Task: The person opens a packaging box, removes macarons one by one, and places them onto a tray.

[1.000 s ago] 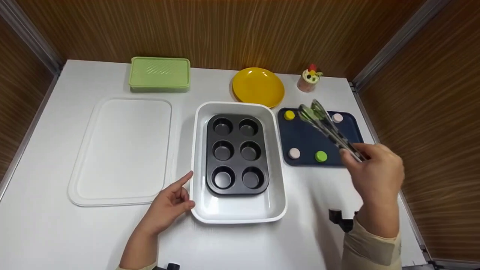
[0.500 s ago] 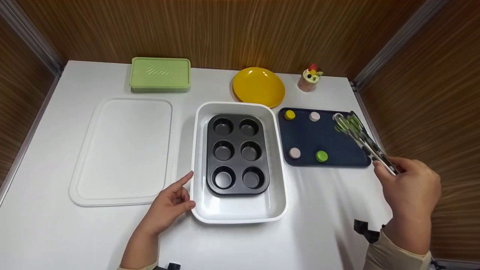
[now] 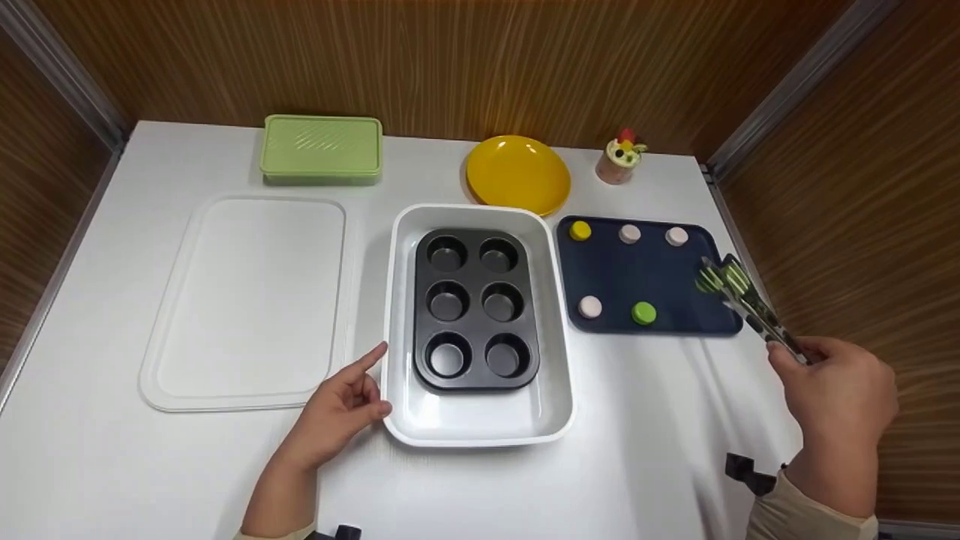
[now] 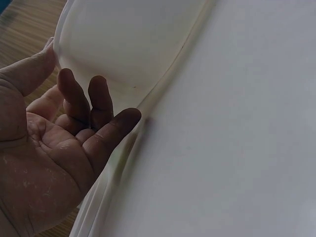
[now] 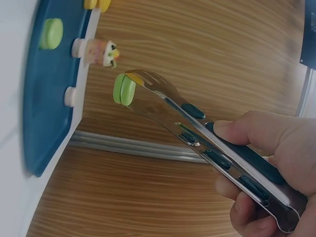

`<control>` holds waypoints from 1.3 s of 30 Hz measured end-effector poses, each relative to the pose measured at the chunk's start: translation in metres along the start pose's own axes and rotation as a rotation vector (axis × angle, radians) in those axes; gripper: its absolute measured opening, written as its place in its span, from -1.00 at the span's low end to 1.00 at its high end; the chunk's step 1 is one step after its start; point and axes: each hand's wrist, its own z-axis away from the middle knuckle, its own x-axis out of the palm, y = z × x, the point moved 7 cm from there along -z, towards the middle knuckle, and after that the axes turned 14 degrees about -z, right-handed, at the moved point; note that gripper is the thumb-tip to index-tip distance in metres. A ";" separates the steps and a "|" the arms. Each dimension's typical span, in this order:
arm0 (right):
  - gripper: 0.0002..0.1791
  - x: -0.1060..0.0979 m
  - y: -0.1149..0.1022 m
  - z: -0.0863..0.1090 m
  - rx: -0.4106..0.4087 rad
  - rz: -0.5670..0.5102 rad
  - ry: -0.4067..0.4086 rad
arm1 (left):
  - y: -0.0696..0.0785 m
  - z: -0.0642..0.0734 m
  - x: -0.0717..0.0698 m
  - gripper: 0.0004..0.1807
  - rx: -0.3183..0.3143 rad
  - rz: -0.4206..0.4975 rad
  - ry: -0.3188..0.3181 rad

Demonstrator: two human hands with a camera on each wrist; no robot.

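Note:
In the head view my right hand (image 3: 838,390) grips metal tongs (image 3: 761,311) over the right end of the dark blue tray (image 3: 660,274). Between the tong tips sits a green macaron (image 5: 124,90), plain in the right wrist view. On the tray lie a yellow macaron (image 3: 580,230), a second green macaron (image 3: 643,313) and several pale pink macarons (image 3: 676,236). My left hand (image 3: 339,409) is at the left side of the white container (image 3: 480,424), index fingertip and thumb at its rim. Inside the container stands a black muffin tin (image 3: 474,315) with bare cups.
A white lid (image 3: 251,300) lies left of the container. Along the back are a green lidded box (image 3: 321,148), an orange plate (image 3: 517,174) and a small dessert cup (image 3: 616,166). Wood-grain panels (image 3: 480,67) enclose the table.
The right hand has swung right and toward the front with the tongs and the green macaron, uncovering the pink macarons at the tray's back. The left hand has stayed at the container.

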 end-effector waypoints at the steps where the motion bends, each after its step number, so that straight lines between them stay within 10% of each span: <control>1: -0.52 0.001 0.004 -0.001 0.019 0.009 -0.018 | 0.000 0.000 0.000 -0.14 -0.005 0.001 0.001; 25: -0.44 0.036 0.051 -0.023 0.093 0.071 -0.249 | 0.003 0.001 -0.001 -0.16 0.055 0.033 -0.005; 39: -0.32 0.035 0.061 -0.030 0.148 0.003 -0.139 | 0.001 0.000 0.001 -0.14 0.055 0.022 -0.008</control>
